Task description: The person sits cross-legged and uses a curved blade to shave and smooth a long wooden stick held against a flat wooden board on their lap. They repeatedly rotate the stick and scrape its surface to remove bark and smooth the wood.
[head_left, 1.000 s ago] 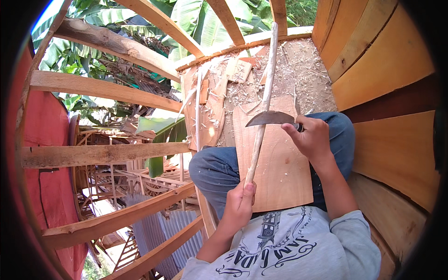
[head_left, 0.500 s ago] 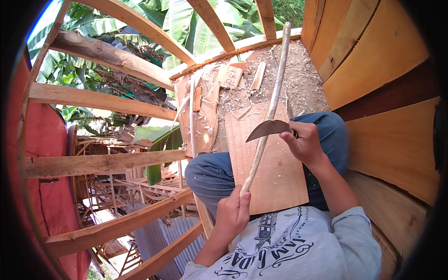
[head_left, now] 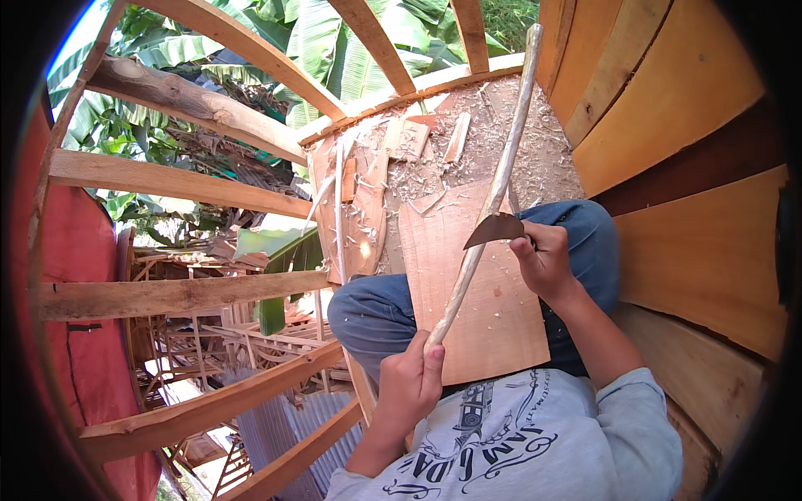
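My left hand (head_left: 411,380) is closed round the near end of a long pale wooden stick (head_left: 511,146), which slants away up to the far right. In my right hand (head_left: 545,260) is the handle of a knife with a dark curved blade (head_left: 494,230). The blade lies across the stick around its middle, seemingly against it. The handle is mostly hidden by my fingers. Beneath the stick, a flat wooden board (head_left: 493,317) rests across my lap, with a few small chips on it.
Wood shavings (head_left: 476,159) and offcuts (head_left: 409,140) litter the floor ahead. A slatted timber railing (head_left: 184,294) runs along the left, with banana leaves (head_left: 313,50) beyond it. Wooden plank walls (head_left: 693,234) stand close on the right. A thin pale strip (head_left: 339,209) lies by the railing.
The stick's far end has swung to the right and tilts more. The knife has shifted right with my right hand, its blade now turned more downward. My left hand keeps its grip.
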Motion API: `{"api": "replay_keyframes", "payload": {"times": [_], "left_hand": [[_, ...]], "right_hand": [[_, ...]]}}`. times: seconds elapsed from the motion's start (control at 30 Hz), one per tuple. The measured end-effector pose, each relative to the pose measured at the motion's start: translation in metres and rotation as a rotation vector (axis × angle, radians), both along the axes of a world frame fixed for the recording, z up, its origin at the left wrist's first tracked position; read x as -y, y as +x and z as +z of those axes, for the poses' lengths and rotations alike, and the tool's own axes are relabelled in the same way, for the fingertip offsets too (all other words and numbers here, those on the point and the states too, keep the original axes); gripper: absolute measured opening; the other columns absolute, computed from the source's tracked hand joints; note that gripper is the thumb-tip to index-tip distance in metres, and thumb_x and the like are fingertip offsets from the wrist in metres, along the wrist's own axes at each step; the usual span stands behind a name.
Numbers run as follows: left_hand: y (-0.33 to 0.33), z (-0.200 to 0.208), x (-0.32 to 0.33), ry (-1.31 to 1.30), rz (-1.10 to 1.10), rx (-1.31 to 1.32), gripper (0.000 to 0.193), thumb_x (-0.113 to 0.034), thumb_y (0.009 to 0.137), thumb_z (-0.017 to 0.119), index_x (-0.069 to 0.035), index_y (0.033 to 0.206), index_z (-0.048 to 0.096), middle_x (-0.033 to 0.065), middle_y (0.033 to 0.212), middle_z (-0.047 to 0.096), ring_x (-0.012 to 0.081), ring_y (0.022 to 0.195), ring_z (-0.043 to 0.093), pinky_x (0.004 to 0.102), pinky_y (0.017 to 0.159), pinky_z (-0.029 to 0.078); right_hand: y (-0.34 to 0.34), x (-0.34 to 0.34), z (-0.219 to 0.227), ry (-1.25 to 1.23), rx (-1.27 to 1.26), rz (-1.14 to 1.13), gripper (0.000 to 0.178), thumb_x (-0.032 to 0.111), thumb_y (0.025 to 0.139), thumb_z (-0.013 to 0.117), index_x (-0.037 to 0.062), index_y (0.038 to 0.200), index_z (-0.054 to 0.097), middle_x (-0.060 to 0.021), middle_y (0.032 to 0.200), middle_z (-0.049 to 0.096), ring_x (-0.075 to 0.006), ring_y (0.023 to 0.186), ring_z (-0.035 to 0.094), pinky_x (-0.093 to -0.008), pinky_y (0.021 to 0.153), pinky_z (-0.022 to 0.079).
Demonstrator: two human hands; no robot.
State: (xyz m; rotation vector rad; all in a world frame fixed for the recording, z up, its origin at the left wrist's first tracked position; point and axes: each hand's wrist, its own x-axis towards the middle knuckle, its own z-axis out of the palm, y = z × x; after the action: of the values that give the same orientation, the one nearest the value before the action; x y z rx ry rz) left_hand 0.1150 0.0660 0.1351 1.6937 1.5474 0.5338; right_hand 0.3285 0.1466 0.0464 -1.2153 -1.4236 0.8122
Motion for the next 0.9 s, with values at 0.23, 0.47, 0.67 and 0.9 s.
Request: {"api": "replay_keyframes", "payload": {"times": [0.23,0.47,0.67,0.9], "left_hand": [[-0.001,0.002,0.001,-0.003,-0.008,0.009,0.018,-0.018,0.093,0.049,-0.002,0.085,0.053,0.0145,0.049,0.044,0.0320,0.043,0.052,0.0357,0.043,0.037],[-0.002,-0.001,0.004,-0.014,0.003,0.038,0.018,-0.017,0.092,0.050,-0.001,0.083,0.053,0.0144,0.050,0.045,0.0313,0.043,0.052,0.0352,0.043,0.037],[0.001,-0.002,0.001,0.036,0.029,0.071,0.018,-0.016,0.092,0.050,-0.001,0.083,0.052,0.0138,0.050,0.044,0.0303,0.042,0.051,0.0343,0.042,0.036],[0.000,0.001,0.001,-0.003,0.002,0.075,0.018,-0.016,0.093,0.049,-0.001,0.084,0.052,0.0139,0.050,0.043,0.0304,0.043,0.051,0.0338,0.043,0.036]], "right_hand": [[0.002,-0.002,-0.003,-0.017,-0.057,0.032,0.046,0.039,0.085,0.061,0.0005,0.063,0.053,-0.0079,0.050,0.044,-0.0163,0.042,0.044,-0.0291,0.042,0.035],[-0.002,-0.001,-0.002,0.102,0.135,0.076,0.045,0.043,0.080,0.065,0.0034,0.063,0.053,-0.0073,0.051,0.046,-0.0202,0.043,0.049,-0.0309,0.043,0.038],[-0.012,0.008,0.002,0.341,0.283,0.255,0.045,0.039,0.086,0.061,0.0003,0.065,0.053,-0.0088,0.051,0.046,-0.0163,0.042,0.045,-0.0289,0.043,0.035],[-0.005,0.006,0.001,0.324,0.303,0.336,0.047,0.043,0.086,0.060,0.0001,0.066,0.054,-0.0070,0.050,0.043,-0.0132,0.043,0.044,-0.0289,0.043,0.035]]}}
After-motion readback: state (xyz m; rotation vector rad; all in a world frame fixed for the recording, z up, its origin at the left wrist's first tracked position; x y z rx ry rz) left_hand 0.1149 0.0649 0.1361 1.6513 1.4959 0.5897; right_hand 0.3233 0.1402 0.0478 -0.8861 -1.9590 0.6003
